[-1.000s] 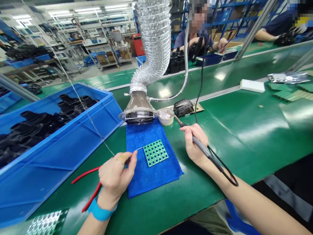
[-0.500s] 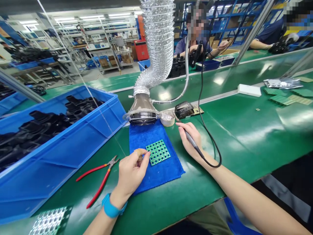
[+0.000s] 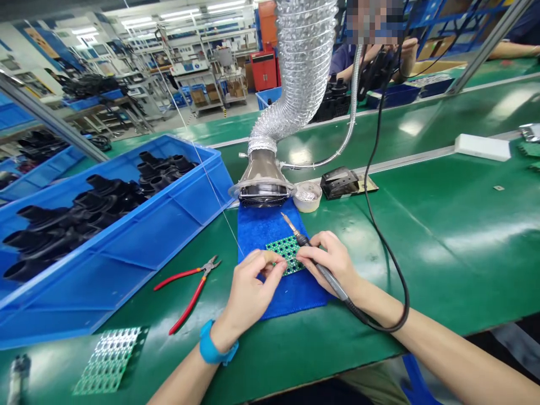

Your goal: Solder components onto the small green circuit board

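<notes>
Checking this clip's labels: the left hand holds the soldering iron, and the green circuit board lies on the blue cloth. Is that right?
Not quite: the right hand, not the left, holds the soldering iron, as the head view shows. The green circuit board does lie on the blue cloth.

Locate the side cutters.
In the head view, the red-handled side cutters lie on the green bench, between the blue crate and the person's left hand.
</notes>
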